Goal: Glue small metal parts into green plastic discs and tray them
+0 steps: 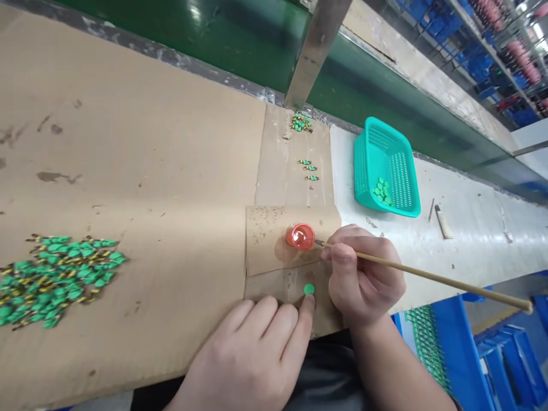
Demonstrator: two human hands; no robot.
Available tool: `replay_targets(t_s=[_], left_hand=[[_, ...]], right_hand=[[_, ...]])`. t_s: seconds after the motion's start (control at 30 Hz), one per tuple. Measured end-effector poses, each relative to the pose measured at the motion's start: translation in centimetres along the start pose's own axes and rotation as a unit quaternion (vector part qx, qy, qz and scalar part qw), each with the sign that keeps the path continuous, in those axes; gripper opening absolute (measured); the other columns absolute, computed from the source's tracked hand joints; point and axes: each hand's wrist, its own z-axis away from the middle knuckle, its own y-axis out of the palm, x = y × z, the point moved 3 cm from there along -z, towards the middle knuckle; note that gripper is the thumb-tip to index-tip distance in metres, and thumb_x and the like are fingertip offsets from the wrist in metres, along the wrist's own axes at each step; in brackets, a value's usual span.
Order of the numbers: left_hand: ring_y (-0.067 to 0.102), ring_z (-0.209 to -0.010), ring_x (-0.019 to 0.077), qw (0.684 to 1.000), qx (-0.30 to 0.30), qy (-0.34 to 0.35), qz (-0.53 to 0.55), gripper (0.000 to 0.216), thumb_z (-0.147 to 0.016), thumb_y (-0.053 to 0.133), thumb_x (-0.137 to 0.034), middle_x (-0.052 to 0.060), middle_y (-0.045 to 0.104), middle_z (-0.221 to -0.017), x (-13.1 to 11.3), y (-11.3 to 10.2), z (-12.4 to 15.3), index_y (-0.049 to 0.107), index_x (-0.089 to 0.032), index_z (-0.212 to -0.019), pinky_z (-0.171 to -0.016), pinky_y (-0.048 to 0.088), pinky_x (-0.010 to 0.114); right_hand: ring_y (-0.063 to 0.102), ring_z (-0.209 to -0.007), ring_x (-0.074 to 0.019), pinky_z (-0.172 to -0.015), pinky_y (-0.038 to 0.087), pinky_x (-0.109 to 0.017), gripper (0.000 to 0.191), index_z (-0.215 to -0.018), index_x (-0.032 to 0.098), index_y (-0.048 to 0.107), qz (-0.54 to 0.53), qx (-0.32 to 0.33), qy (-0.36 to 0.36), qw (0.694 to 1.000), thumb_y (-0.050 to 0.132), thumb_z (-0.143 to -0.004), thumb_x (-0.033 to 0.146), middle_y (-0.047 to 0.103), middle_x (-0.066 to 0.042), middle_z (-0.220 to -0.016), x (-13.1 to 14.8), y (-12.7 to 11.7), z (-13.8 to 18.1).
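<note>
My right hand (363, 274) is closed around a thin brush (428, 278) with a long wooden handle. Its dark tip points left, close to the rim of a small red cup (301, 237) that contains shiny liquid. Below the cup, a small round green disc (309, 289) lies on the cardboard. The index fingertip of my left hand (261, 348) presses on the disc's near edge, while the other fingers are curled beside it. A teal basket (363, 165) to the right contains several similar green discs (382, 191).
A large heap of small green, yellow and black pieces (55, 277) covers the left cardboard. A smaller pile (301, 121) and several single pieces (311, 168) are beyond the cup. A metal post (314, 54) rises at the back edge. Blue bins (458, 342) stand below right.
</note>
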Motion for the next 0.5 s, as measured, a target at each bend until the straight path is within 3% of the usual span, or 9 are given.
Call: replay_targets(t_s=[0.17,0.5], left_hand=[[0.057,-0.070,0.0223,0.999,-0.041,-0.006,-0.019,0.026,-0.105,0.060,-0.011,0.000,0.063,-0.079,0.0,0.7,0.4,0.080,-0.017,-0.120,-0.063,0.043,0.044],[0.051,-0.076,0.0232,0.993,-0.112,-0.037,-0.016,0.019,-0.111,0.060,-0.011,0.000,0.059,-0.079,-0.3,1.4,-0.2,0.077,-0.017,-0.111,-0.072,0.037,0.044]], right_hand=[[0.067,-0.069,-0.0177,-0.067,0.056,-0.036,0.010,-0.110,0.026,0.070,0.011,0.028,0.012,0.999,0.068,-0.118,0.021,0.070,0.002,-0.081,-0.2,0.3,0.0],[0.066,-0.068,-0.0160,-0.064,0.056,-0.035,0.011,-0.113,0.023,0.070,0.023,0.044,-0.013,0.999,0.067,-0.116,0.012,0.070,0.002,-0.083,-0.2,0.4,-0.3]])
